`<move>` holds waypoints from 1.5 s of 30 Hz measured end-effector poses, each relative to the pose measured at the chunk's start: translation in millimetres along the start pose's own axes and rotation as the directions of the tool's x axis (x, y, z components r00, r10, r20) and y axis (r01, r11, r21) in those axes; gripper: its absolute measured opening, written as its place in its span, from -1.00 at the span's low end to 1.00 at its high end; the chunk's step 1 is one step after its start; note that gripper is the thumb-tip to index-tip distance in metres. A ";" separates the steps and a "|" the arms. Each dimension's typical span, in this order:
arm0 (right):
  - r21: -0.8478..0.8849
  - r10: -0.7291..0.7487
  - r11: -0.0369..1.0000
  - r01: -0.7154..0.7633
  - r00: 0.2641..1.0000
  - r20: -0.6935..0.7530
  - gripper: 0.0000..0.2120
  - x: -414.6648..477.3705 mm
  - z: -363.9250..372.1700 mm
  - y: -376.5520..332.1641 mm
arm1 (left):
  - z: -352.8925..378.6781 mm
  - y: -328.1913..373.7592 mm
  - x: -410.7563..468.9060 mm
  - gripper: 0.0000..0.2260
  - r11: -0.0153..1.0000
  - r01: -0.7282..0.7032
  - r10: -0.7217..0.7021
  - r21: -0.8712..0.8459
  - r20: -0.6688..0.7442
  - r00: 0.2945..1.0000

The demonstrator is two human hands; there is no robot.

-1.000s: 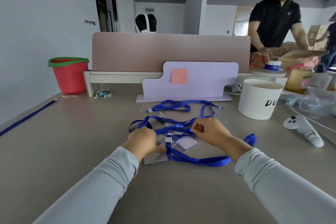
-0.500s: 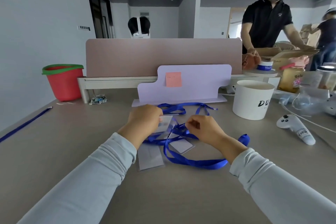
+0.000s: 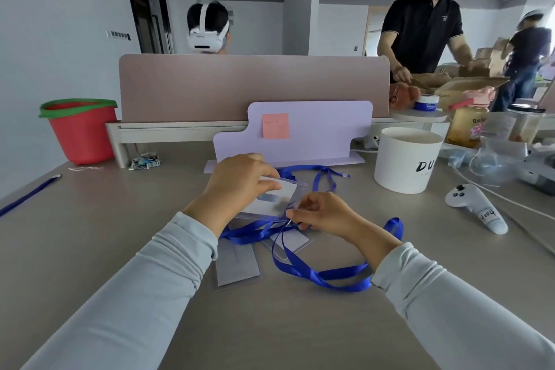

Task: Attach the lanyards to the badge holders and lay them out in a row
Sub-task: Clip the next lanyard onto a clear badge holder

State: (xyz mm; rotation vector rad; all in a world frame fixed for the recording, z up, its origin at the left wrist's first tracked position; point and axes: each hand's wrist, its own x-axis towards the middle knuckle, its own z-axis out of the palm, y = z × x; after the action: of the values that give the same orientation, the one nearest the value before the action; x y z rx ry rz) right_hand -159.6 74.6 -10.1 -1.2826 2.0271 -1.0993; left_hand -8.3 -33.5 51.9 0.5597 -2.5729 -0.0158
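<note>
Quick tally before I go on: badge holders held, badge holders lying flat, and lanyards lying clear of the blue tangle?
Badge holder held in the left hand: 1
Badge holders lying flat: 2
Lanyard clear of the tangle, far left: 1
Total: 4

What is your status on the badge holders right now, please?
Left hand grips badge holder, lifted. Right hand pinches blue lanyard end at its edge. Nothing blocking.
</note>
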 end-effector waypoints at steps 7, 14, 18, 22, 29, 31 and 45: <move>-0.081 0.057 0.995 -0.058 0.998 -0.012 -0.78 10.1 -4.3 4.8 | 10.4 -16.4 7.8 -0.75 0.999 0.021 -0.022 -0.024 -0.029 0.999; -0.059 0.024 0.998 -0.025 1.000 -0.021 -0.72 13.5 -21.3 18.0 | 29.7 -24.5 13.8 -0.78 0.986 0.079 -0.087 -0.149 -0.049 0.995; -0.023 -0.007 1.000 0.007 1.000 0.007 -0.84 15.1 -30.2 19.6 | 46.0 -30.5 13.8 -0.81 0.956 0.149 -0.167 -0.254 -0.051 0.985; -0.052 -0.044 0.998 0.045 0.999 0.020 -0.90 23.1 -31.6 30.3 | 60.7 -37.4 13.3 -0.79 0.951 0.186 -0.197 -0.248 -0.023 0.980; 0.014 -0.071 0.997 0.071 0.997 -0.016 -0.88 28.8 -29.2 35.7 | 88.2 -32.8 9.9 -0.80 0.999 0.008 -0.001 0.037 -0.205 0.979; 0.026 -0.098 0.995 0.098 0.995 -0.028 -0.88 25.6 -27.8 36.0 | 92.2 -17.9 5.6 -0.93 0.990 -0.141 0.142 0.025 -0.270 0.952; 0.057 -0.311 0.948 0.313 0.950 -0.039 -0.85 7.5 -22.2 25.5 | 90.2 11.2 -16.5 -0.80 0.939 -0.142 0.046 -0.313 -0.295 0.954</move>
State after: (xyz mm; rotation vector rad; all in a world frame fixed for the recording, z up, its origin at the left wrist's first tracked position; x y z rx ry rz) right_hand -192.2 81.9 -19.1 -1.6010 1.8334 -1.3176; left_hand -42.8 -25.1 -33.4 0.2848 -2.2471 -0.3077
